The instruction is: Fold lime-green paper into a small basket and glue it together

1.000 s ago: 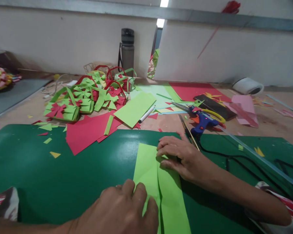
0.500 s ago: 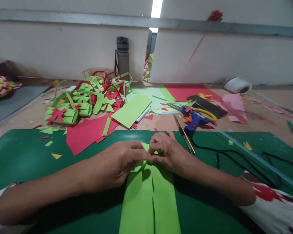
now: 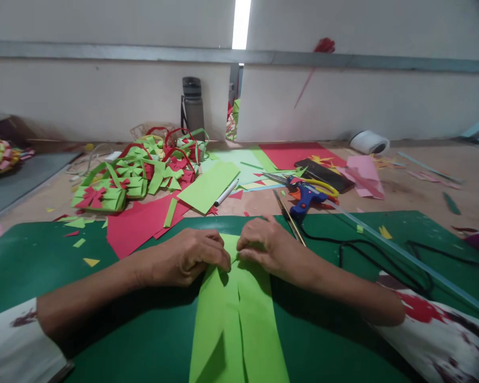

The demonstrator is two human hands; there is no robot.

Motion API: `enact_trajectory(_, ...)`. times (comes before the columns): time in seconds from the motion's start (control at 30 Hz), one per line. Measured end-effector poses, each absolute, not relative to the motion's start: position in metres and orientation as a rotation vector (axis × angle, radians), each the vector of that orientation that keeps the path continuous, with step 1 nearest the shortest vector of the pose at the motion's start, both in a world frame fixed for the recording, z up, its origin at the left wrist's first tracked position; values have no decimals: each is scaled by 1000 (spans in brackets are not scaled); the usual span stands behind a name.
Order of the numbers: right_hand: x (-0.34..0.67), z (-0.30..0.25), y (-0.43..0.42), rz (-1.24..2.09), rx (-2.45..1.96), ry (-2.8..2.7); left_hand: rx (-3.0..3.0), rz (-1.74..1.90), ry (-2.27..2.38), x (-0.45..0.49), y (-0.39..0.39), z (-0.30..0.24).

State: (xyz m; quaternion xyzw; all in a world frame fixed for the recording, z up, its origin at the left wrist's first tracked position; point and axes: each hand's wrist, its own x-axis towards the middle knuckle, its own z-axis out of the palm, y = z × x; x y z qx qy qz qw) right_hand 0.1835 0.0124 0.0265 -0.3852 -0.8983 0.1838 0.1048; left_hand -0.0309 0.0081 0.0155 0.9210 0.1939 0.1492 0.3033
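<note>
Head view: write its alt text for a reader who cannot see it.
A person's left hand and right hand touch a green paper near its far end, on a dark green mat. Farther back are a heap of red and green paper bags and a blue glue gun; a dark bottle stands near the wall.

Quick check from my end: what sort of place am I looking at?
Most likely a paper-craft work area, though whether workshop or home isn't clear. The signs: handled paper bags piled at the back left, a blue glue gun on the right, and folded green paper in front.
</note>
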Motion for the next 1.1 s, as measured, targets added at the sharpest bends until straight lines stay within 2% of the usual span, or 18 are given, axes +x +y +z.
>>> enact_trajectory(0.17,203,38,-15,474,-855,-2880,2487,612,460,-25,4,11)
enact_trajectory(0.4,205,42,-37,511,-698,-3129,2462,681,464,-23,1,7)
enact_trajectory(0.53,207,42,-34,448,-679,-3104,2432,573,549,-26,2,7)
enact_trajectory(0.73,213,29,-30,538,-685,-3012,2523,389,517,-25,6,14)
enact_trajectory(1.1,214,29,-27,616,-679,-2976,2721,397,505,-29,12,4)
